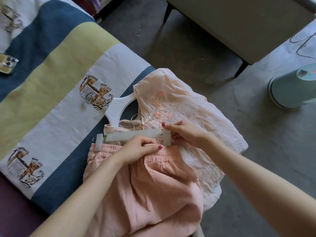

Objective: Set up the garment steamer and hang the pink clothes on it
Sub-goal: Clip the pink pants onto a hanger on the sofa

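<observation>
left hand [140, 149] grips elastic waistband of salmon-pink cotton trousers [145, 189] | right hand [184, 132] pinches right clip of frosted white clip hanger [133, 134] | trousers on striped elephant-print bedspread [56, 79] edge (pale embroidered pink top [179, 106] underneath, on white hanger [119, 106])

This is a room in a home, a bedroom or living space. A bed [56, 69] fills the left side, covered with a striped spread in blue, yellow-green and white, printed with elephant figures [95, 93]. A phone [6, 63] in a clear case lies on it. Pink clothes [153, 168] on hangers [133, 134] lie over the bed's corner. The floor [196, 48] is bare grey concrete. An upholstered grey-green seat [239, 23] on dark tapered legs stands at the top right. A round pale-green appliance base [290, 89] sits on the floor at the right edge, with cables [302, 43] trailing beside it.
</observation>
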